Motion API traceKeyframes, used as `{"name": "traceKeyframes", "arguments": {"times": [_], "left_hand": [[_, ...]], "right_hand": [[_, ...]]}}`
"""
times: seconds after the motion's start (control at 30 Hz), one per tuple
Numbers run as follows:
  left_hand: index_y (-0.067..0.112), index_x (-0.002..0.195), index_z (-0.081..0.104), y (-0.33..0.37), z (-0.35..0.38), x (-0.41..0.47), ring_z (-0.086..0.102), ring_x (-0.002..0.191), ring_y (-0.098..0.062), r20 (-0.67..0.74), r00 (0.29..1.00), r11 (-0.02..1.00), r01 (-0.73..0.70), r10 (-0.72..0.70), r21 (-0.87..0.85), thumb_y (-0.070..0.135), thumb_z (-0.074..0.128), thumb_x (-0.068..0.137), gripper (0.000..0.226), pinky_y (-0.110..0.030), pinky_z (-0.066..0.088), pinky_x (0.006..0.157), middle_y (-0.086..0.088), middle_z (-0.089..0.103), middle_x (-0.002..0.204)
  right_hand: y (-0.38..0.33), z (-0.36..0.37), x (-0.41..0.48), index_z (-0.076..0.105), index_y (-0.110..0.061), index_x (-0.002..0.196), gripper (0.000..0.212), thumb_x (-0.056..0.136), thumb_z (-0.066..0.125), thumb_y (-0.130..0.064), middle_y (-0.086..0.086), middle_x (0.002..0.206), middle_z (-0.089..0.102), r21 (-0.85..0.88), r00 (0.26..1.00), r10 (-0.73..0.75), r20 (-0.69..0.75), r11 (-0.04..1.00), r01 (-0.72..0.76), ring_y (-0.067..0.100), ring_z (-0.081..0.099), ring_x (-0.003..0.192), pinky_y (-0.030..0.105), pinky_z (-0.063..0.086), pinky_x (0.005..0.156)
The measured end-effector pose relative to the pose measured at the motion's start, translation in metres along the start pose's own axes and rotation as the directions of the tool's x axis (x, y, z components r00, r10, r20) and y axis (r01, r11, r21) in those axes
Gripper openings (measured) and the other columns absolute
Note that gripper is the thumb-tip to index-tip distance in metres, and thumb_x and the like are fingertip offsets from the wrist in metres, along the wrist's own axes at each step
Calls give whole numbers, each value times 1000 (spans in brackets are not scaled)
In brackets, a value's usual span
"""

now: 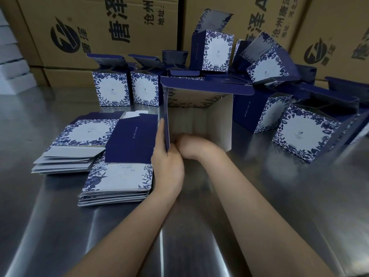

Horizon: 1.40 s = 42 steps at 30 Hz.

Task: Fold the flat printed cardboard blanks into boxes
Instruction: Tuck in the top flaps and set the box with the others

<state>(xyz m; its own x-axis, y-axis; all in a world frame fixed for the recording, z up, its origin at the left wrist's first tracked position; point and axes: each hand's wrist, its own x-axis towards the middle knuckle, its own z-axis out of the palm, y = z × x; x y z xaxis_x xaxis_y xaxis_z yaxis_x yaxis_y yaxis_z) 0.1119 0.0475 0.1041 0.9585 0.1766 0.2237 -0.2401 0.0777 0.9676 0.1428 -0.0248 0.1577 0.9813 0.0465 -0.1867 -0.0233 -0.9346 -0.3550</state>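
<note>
A half-formed box (217, 120) lies on its side in the middle of the steel table, its open end facing me and a dark blue flap along its top. My left hand (166, 162) grips the box's left wall, fingers outside and thumb at the edge. My right hand (188, 145) reaches inside the opening; its fingers are hidden within. Two stacks of flat blue-and-white floral blanks (117, 176) (79, 144) lie to the left.
Several folded boxes with open lids stand behind (111, 89) (214, 49) and to the right (303, 132), some tipped over. Large brown shipping cartons (95, 27) wall off the back. The steel table (199, 226) stretches bare toward me.
</note>
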Motion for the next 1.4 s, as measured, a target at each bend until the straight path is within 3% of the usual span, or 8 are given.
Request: {"name": "traceKeyframes", "arguments": {"times": [0.13,0.3,0.5,0.6,0.97,1.13,1.3,1.4], "left_hand": [[33,145,46,0,-1,1,52,123,-5,14,1000,1000,0,0,-3,-2,34,92,64,-7,40,91,8,56,140],[32,144,48,0,-1,3,53,112,0,-3,1000,999,31,-31,-20,-4,33,91,66,5,37,74,8,58,137],[30,143,50,3,-2,3,51,127,-9,-8,1000,1000,16,-17,-18,-4,33,92,64,-20,41,103,7,58,139],[33,142,51,4,-2,3,53,122,-7,-1,1000,1000,21,-21,-4,-3,34,93,63,-13,43,95,8,59,137],[32,143,50,8,-4,3,55,109,0,3,999,999,44,-44,13,-3,34,93,63,5,37,73,9,58,138],[27,143,51,12,-6,6,54,117,-12,-14,998,997,55,-54,46,1,34,95,57,-19,40,92,3,61,134],[27,135,58,19,-8,9,58,117,-16,-36,998,998,50,-49,39,14,40,99,42,-38,46,102,5,66,125],[25,124,64,23,-8,11,62,109,-17,-23,999,999,27,-26,39,25,46,100,30,-34,50,85,5,70,114]], "right_hand": [[0,-1,2,58,-5,126,34,105,38,-23,16,129,60,7,999,-10,35,1000,10,28,57,115,26,39,82],[1,-1,9,51,-15,75,22,96,52,-23,8,88,57,17,977,-24,-211,999,28,13,45,62,24,29,49],[-5,-5,17,52,-6,128,35,99,51,-25,14,129,58,-59,993,-90,-82,995,85,26,58,106,27,41,78],[-6,-5,25,46,-1,135,41,100,49,-23,17,134,53,-122,997,-81,-4,989,80,29,56,118,32,46,96],[-4,-6,29,59,-13,100,14,98,49,-23,7,104,60,-93,990,-115,-85,990,107,20,52,88,27,37,75],[-9,-10,17,62,-12,108,20,97,49,-24,12,116,65,-41,982,-95,-162,995,90,23,54,87,26,37,72],[-23,-10,-23,63,-7,94,20,90,43,-8,16,106,67,141,848,-121,-516,964,223,36,60,100,36,50,82],[-31,-7,-57,72,-5,102,33,84,45,2,9,101,72,132,571,-195,-798,867,480,23,65,96,32,51,85]]}}
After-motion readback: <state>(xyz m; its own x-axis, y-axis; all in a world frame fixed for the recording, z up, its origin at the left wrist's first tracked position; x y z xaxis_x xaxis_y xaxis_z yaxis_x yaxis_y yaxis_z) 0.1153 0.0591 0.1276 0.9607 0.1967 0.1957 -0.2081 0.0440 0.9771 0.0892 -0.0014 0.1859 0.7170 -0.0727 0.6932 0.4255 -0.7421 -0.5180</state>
